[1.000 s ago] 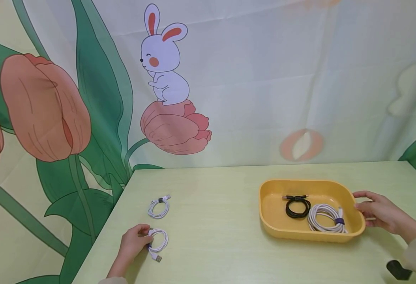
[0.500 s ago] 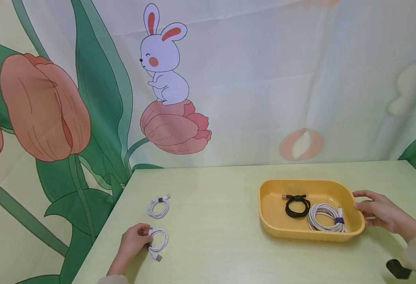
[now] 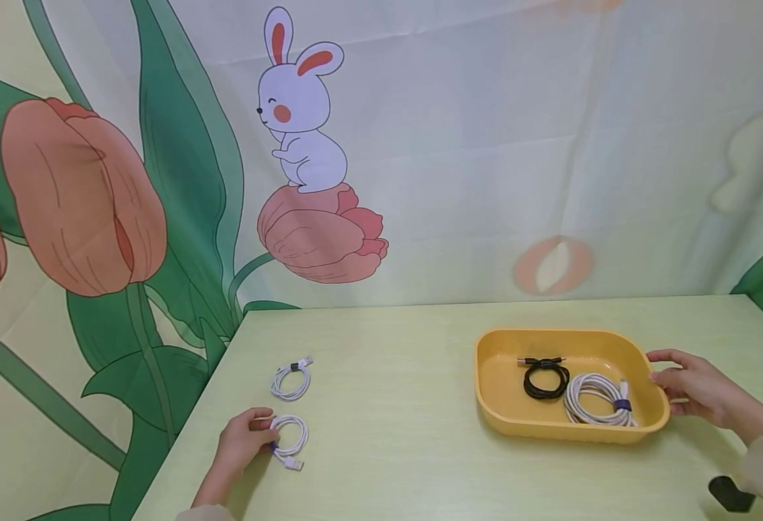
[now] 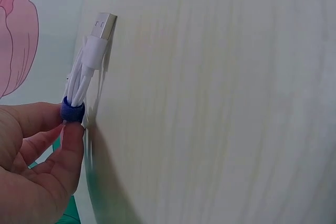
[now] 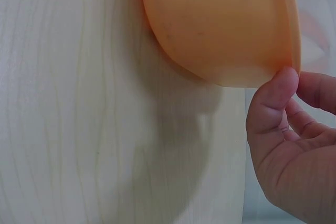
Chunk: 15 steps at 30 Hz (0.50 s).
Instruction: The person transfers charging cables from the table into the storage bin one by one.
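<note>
My left hand (image 3: 241,443) pinches a coiled white USB cable (image 3: 300,452) at its left side. In the left wrist view, the thumb and a finger grip it at the blue strap (image 4: 73,109), with the metal USB plug (image 4: 104,25) pointing up and away. Just beyond lies a second white coiled cable (image 3: 292,382) with a dark tie. At the right, my right hand (image 3: 701,388) holds the end of a yellow plastic tray (image 3: 505,427), its thumb and fingers at the rim. Inside are a black coiled cable (image 3: 546,381) and a thicker white coiled cable (image 3: 593,400) with a dark purple strap.
The pale wooden table (image 3: 388,405) spans the space between the hands. A black object (image 3: 731,494) sits by the right sleeve near the front edge. Behind the table hangs a printed cloth (image 3: 460,159) with tulips and a rabbit.
The cable in my left hand has shifted slightly up, and its USB plug has swung to the right. My right hand and the tray have stayed in place.
</note>
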{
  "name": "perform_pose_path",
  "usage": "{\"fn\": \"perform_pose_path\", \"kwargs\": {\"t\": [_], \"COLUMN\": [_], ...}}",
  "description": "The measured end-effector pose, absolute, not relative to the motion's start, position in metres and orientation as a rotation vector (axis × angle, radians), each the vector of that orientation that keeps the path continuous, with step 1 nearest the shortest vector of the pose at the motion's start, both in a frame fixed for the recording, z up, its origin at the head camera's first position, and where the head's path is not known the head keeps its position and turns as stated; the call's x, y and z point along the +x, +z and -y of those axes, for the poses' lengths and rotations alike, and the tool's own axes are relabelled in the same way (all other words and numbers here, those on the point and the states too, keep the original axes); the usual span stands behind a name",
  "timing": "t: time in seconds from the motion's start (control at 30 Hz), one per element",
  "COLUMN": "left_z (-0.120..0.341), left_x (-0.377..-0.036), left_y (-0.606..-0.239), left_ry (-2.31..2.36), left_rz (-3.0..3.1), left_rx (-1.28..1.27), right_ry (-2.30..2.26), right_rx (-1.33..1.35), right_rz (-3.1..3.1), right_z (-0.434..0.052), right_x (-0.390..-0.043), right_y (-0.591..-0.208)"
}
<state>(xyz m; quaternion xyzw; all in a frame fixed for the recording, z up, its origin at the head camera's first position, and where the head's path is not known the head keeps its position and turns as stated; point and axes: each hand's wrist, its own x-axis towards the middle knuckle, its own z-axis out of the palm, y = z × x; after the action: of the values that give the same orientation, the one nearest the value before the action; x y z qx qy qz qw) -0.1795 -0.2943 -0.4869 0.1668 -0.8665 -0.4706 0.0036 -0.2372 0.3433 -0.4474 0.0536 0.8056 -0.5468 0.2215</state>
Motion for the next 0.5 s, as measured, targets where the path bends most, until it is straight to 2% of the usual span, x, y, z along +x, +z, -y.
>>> {"fn": "perform_pose_path", "kwargs": {"t": [0.5], "left_z": [0.2953], "left_x": [-0.1778], "left_y": [-0.487], "left_ry": [-1.557], "left_rz": [2.657], "left_rx": [0.56], "right_ry": [-1.51], "right_rx": [0.15], "right_rz": [-2.221], "right_z": [-0.3437], "right_x": [-0.2376], "right_y": [-0.4478]}}
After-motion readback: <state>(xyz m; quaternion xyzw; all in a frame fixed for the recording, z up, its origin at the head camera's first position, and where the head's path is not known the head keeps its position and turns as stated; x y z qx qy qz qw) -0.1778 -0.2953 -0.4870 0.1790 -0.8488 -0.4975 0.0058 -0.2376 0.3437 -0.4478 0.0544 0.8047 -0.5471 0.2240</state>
